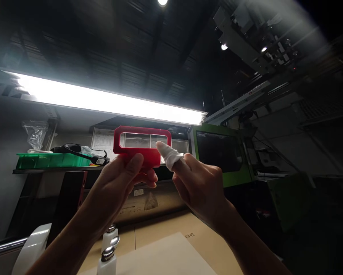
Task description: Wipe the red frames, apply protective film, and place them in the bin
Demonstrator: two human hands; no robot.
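A red plastic frame (137,151) with a wide rectangular opening is held up in front of the bright tube light. My left hand (122,175) grips its lower solid part, thumb on the near face and fingers curled beneath. White cloth (171,156) is wrapped round the index finger of my right hand (200,179). That wrapped fingertip points at the lower right corner of the opening; whether it touches the plastic I cannot tell. The other right fingers are folded in, and the cloth's loose end runs back toward them.
White bottles with metal tops (107,254) stand on cardboard (160,229) below, beside a pale sheet (162,256). A green tray (53,160) and a black strapped device (74,149) rest on the left shelf. A green-framed machine (219,152) stands at right. The lit tube (111,100) hangs above.
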